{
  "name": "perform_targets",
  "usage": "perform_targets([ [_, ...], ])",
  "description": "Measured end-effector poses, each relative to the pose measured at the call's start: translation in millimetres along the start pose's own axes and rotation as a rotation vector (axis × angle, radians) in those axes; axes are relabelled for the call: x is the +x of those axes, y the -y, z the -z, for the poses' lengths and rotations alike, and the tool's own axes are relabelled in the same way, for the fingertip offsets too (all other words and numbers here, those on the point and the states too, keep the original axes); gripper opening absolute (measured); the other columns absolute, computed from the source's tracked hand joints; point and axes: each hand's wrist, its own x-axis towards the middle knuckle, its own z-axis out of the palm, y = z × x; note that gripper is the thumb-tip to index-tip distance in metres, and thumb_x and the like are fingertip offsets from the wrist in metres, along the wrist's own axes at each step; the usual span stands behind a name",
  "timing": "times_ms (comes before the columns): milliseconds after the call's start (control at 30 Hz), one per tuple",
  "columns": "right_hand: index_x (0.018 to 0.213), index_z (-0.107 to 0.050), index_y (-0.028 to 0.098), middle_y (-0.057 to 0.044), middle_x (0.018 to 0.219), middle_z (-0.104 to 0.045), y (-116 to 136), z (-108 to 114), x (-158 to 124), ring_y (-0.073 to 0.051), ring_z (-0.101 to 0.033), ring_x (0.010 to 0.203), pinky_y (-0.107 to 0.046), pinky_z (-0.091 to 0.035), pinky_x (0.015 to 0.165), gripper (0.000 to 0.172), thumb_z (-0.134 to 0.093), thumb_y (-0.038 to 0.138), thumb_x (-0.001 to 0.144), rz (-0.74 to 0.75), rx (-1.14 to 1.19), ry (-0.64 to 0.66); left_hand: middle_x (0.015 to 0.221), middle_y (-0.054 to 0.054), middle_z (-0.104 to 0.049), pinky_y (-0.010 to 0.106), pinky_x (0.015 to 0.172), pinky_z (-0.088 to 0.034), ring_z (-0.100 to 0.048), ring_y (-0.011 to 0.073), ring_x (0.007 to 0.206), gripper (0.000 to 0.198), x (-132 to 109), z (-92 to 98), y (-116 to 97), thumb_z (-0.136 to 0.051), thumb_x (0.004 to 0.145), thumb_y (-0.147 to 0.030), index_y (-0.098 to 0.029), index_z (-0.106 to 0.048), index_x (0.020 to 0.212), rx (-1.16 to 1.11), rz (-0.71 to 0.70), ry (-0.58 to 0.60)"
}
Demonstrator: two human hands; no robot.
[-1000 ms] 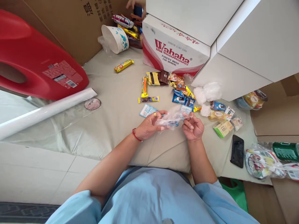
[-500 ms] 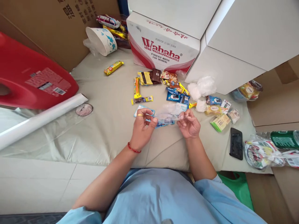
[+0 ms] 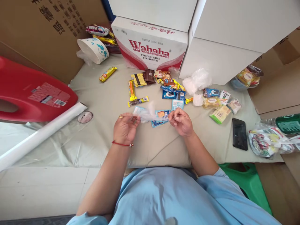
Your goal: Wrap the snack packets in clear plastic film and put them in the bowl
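Clear plastic bag [image 3: 148, 115] — thin and crumpled — hangs stretched between the two hands, just above the beige cloth [image 3: 112, 93]. The left hand [image 3: 125, 128] pinches its left edge between thumb and fingertips, the other fingers curled in. The right hand [image 3: 181, 122] pinches the opposite edge the same way. A blue snack packet [image 3: 161, 116] shows through the film between the hands; whether it sits inside or lies on the cloth beneath, I cannot tell. By my reading the step is pulling the bag's mouth apart. The next move calls for one firm pinch while the other hand frees itself — the film looks slack and could fall shut. Just beyond the right hand lie scattered snack packets [image 3: 168, 93], and to its right a black phone [image 3: 239, 133]. Farther beyond both hands stands the Wahaha box [image 3: 150, 47].
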Motion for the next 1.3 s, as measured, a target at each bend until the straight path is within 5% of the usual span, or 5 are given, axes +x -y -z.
perform_targets([
  [467, 0.100, -0.056, 0.026, -0.004, 0.113, -0.070, -2.0, 24.1, 10.5, -0.011, -0.052, 0.065, -0.025, -0.044, 0.056, 0.025, -0.069, 0.036, 0.081, 0.167, -0.426, -0.569, 0.064, -0.008, -0.052, 0.020, 0.050, -0.036, -0.045, 0.0068, 0.055, 0.040, -20.7, 44.3, -2.0, -0.086, 0.066, -0.041, -0.021, -0.053, 0.074, 0.331, -0.108, 0.022],
  [700, 0.132, -0.061, 0.026, -0.013, 0.133, -0.065, -7.9, -10.5, -9.6, -0.039, -0.043, 0.144, -0.060, -0.021, 0.125, 0.066, -0.076, 0.063, 0.080, 0.590, -1.099, 0.049, 0.084, -0.002, -0.065, 0.026, 0.082, -0.047, -0.059, 0.0129, 0.084, 0.035, -39.7, 49.6, 6.1, -0.082, 0.079, -0.048, -0.021, -0.061, 0.078, 0.597, -0.376, 0.067],
  [867, 0.097, -0.070, 0.024, -0.006, 0.087, -0.071, -19.2, -8.8, -3.1, -0.025, -0.066, 0.094, -0.046, -0.051, 0.097, 0.031, -0.059, 0.053, 0.095, 0.269, -0.834, -0.103, 0.084, 0.000, -0.070, 0.029, 0.076, -0.052, -0.065, 0.0149, 0.080, 0.042, -62.7, 55.0, -3.4, -0.083, 0.077, -0.056, -0.021, -0.060, 0.079, 0.483, -0.190, 0.211],
  [1100, 0.074, -0.060, 0.023, 0.010, 0.049, -0.041, -15.8, 7.4, 6.4, -0.011, -0.045, 0.044, -0.028, -0.050, 0.049, 0.034, -0.080, 0.051, 0.070, -0.298, -0.219, -0.255, 0.083, 0.002, -0.068, 0.028, 0.066, -0.054, -0.068, 0.0206, 0.087, 0.051, -83.3, 113.2, -33.9, -0.090, 0.062, -0.059, -0.021, -0.063, 0.080, 0.616, 0.121, 0.030],
  [1300, 0.074, -0.062, 0.023, 0.007, 0.047, -0.053, -26.2, 0.6, 3.3, -0.013, -0.051, 0.039, -0.023, -0.042, 0.040, 0.027, -0.074, 0.047, 0.077, -0.372, -0.374, -0.114, 0.138, 0.011, -0.062, 0.050, 0.106, -0.051, -0.061, 0.0315, 0.126, 0.070, -86.7, 116.4, -54.6, -0.081, 0.073, -0.062, -0.026, -0.061, 0.129, 1.170, -0.283, 0.101],
])
